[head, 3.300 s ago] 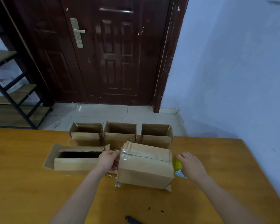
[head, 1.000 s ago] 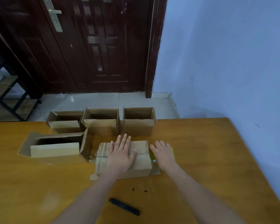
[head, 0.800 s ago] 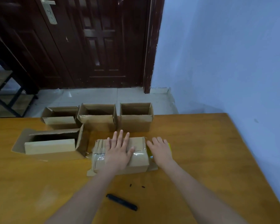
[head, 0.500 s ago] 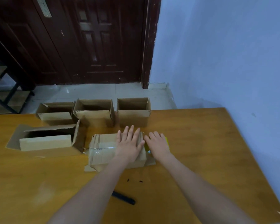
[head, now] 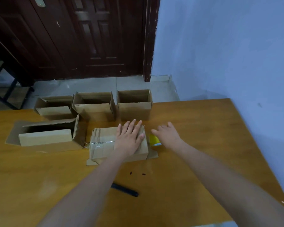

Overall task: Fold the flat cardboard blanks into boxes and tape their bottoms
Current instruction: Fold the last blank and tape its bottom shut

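A cardboard box lies bottom-up in the middle of the wooden table, with clear tape across its closed flaps. My left hand lies flat on the right part of that bottom, fingers straight. My right hand hovers just right of the box with relaxed, spread fingers. A yellow tape roll sits between the box and my right hand, partly hidden. Three folded boxes stand open-topped in a row at the table's far edge.
A larger open box lies on its side to the left. A black pen-like tool rests near the front of the table. A blue wall runs along the right side; a dark door stands behind the table.
My left hand has slid to the right along the taped box bottom. My right hand has lifted off the tape roll and moved slightly right.
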{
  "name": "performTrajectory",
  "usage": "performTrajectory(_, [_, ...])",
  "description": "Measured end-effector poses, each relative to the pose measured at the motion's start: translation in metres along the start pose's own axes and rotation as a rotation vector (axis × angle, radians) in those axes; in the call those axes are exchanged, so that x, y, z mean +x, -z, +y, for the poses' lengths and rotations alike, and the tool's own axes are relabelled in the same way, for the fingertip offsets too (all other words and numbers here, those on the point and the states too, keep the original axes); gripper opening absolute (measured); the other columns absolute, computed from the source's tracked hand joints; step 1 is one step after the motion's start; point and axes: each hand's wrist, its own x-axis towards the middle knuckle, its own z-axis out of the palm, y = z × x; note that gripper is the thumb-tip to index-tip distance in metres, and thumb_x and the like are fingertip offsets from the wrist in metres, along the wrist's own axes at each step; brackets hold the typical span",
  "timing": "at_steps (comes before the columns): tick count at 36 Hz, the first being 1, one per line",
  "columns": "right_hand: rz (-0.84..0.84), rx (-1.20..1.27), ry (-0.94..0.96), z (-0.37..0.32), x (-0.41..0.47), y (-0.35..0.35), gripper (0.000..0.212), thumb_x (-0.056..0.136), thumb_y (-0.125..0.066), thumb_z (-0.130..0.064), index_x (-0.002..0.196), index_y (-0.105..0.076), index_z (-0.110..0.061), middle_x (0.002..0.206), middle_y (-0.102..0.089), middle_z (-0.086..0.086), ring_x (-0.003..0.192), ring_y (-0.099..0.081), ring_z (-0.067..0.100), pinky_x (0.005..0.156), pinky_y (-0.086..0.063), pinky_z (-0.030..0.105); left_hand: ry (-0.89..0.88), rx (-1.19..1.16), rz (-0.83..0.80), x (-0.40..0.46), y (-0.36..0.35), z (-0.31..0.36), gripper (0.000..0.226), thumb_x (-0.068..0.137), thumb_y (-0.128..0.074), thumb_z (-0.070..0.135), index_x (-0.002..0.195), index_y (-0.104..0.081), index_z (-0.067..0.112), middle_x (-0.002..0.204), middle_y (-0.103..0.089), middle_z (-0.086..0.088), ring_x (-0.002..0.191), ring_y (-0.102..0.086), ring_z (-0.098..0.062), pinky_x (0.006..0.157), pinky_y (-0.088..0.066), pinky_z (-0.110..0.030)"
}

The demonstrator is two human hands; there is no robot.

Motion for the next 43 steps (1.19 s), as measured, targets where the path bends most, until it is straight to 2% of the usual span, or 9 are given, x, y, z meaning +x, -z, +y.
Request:
performTrajectory(10, [-0.163,-0.08,-0.127,-0.026,0.016,0.005,0.053,0.092,-0.053,-0.022,0.141,-0.031,-0.021,0.132,-0.05,0.008,0.126,-0.044,0.026,0.107,-0.023,0.04,-0.023,0.007,-0.028,-0.001,0.008,0.001,0.053,0.098,-0.015,0.053,0.148,0.0,0.043,0.16,-0.004,0.002,0.147,0.001,-0.022,0.116,0.009,-0.046])
performTrajectory(15, [-0.175,0.31,-0.215,-0.029,0.007,0.0,0.087,0.08,-0.071,-0.026,0.147,-0.018,-0.016,0.146,-0.027,0.012,0.136,-0.025,0.031,0.113,-0.016,0.05,-0.103,-0.017,-0.091,-0.006,0.017,-0.003,0.042,0.101,-0.022,0.046,0.142,-0.019,0.055,0.16,-0.002,0.0,0.146,0.003,-0.027,0.116,0.01,-0.05])
performTrajectory(18, [0.109,0.468,-0.339,-0.03,-0.018,-0.005,0.069,0.077,-0.069,-0.029,0.135,-0.035,-0.01,0.134,-0.035,0.012,0.126,-0.035,0.032,0.109,-0.024,0.048,-0.122,-0.007,-0.146,-0.007,0.023,-0.003,0.04,0.101,-0.021,0.043,0.139,-0.026,0.056,0.16,0.0,-0.003,0.145,0.004,-0.032,0.115,0.01,-0.053])
performTrajectory(21, [0.607,0.481,-0.45,-0.052,-0.051,-0.016,0.015,0.072,-0.053,-0.022,0.081,-0.051,-0.011,0.083,-0.05,0.006,0.078,-0.051,0.027,0.067,-0.037,0.033,-0.13,0.036,-0.196,-0.005,0.03,0.001,0.039,0.102,-0.02,0.041,0.136,-0.031,0.057,0.16,0.0,-0.005,0.144,0.001,-0.037,0.114,0.007,-0.057])
performTrajectory(23, [0.703,0.56,-0.396,-0.077,-0.069,-0.03,0.008,0.072,-0.044,-0.021,0.069,-0.045,-0.014,0.068,-0.045,0.002,0.064,-0.046,0.022,0.059,-0.031,0.029,-0.148,0.051,-0.229,-0.003,0.036,0.004,0.039,0.102,-0.021,0.039,0.135,-0.033,0.057,0.16,0.0,-0.003,0.143,0.0,-0.038,0.113,0.006,-0.06])
performTrajectory(28, [0.13,0.625,-0.067,-0.14,-0.082,-0.048,0.023,0.089,-0.045,-0.027,0.103,-0.052,-0.009,0.102,-0.057,0.01,0.094,-0.054,0.027,0.077,-0.04,0.035,-0.189,0.102,-0.321,0.004,0.043,0.013,0.043,0.103,-0.027,0.028,0.136,-0.034,0.054,0.16,0.001,0.001,0.144,0.003,-0.035,0.11,0.002,-0.067])
performTrajectory(33, [-0.228,0.544,0.066,-0.181,-0.067,-0.057,0.055,0.096,-0.047,-0.036,0.14,-0.032,-0.007,0.15,-0.025,0.014,0.137,-0.024,0.034,0.108,-0.032,0.048,-0.23,0.159,-0.368,0.009,0.043,0.015,0.047,0.103,-0.032,0.021,0.14,-0.032,0.049,0.16,0.004,-0.001,0.145,0.005,-0.034,0.112,0.0,-0.065])
performTrajectory(40, [-0.259,0.39,0.1,-0.194,-0.053,-0.058,0.04,0.097,-0.046,-0.008,0.134,-0.036,-0.001,0.139,-0.034,0.022,0.128,-0.035,0.038,0.096,-0.042,0.047,-0.268,0.3,-0.484,0.024,0.045,0.025,0.059,0.097,-0.045,0.011,0.142,-0.031,0.045,0.16,0.003,-0.001,0.145,0.007,-0.038,0.113,-0.003,-0.064])
performTrajectory(43, [-0.224,0.503,0.101,-0.177,-0.057,-0.055,0.032,0.097,-0.045,-0.007,0.128,-0.039,-0.002,0.111,-0.056,0.02,0.09,-0.056,0.033,0.061,-0.045,0.038,-0.22,0.325,-0.56,0.033,0.045,0.029,0.063,0.095,-0.046,0.013,0.144,-0.024,0.046,0.16,0.0,-0.004,0.143,0.005,-0.044,0.112,-0.013,-0.065])
